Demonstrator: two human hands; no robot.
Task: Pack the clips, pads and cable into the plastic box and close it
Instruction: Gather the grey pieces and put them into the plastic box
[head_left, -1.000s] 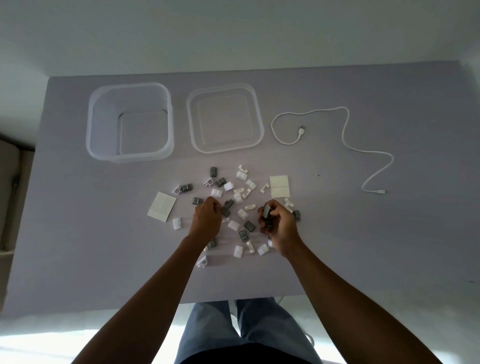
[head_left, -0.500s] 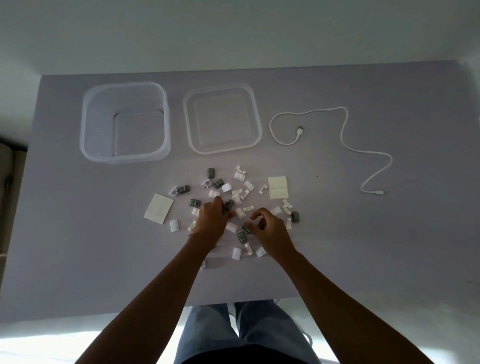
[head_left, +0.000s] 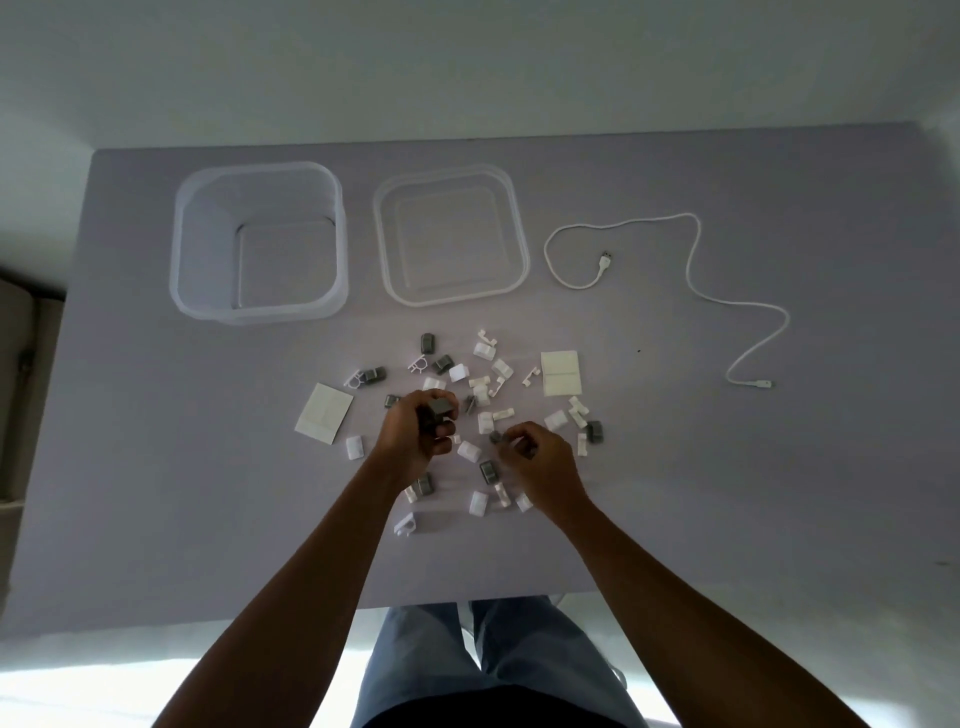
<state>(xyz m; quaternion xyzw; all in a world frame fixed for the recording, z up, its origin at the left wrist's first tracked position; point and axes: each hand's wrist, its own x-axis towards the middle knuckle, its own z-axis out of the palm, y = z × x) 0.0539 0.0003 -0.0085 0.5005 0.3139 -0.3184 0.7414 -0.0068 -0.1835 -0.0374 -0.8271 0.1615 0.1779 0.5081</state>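
On the pale lilac table (head_left: 727, 493), the translucent square plastic box (head_left: 258, 242) stood open toward the far left, with nothing visible inside it. Just beside it to the right lay its clear square lid (head_left: 451, 235), flat on the surface and apart from the box. Farther right, the thin white cable (head_left: 691, 249) trailed in loose curves, one plug resting inside a loop and the other end lying nearer the table's right side. In the middle of the table a scatter of small grey and white plastic clips (head_left: 483, 374) lay spread out, flanked by two pale square adhesive pads: the left pad (head_left: 323, 413) sat tilted at the edge of the scatter, and the right pad (head_left: 560, 373) lay squarely on the opposite side. The left hand (head_left: 415, 434) was over the scatter, its fingers (head_left: 444, 430) curled and clamped on a couple of dark grey clips (head_left: 435, 410) gathered against the palm. The right hand (head_left: 540, 457) was close beside it, thumb and forefinger pinched together on a small grey clip (head_left: 497, 437) low over the table. Both forearms reached in from the near edge, above blue jeans (head_left: 498, 670).
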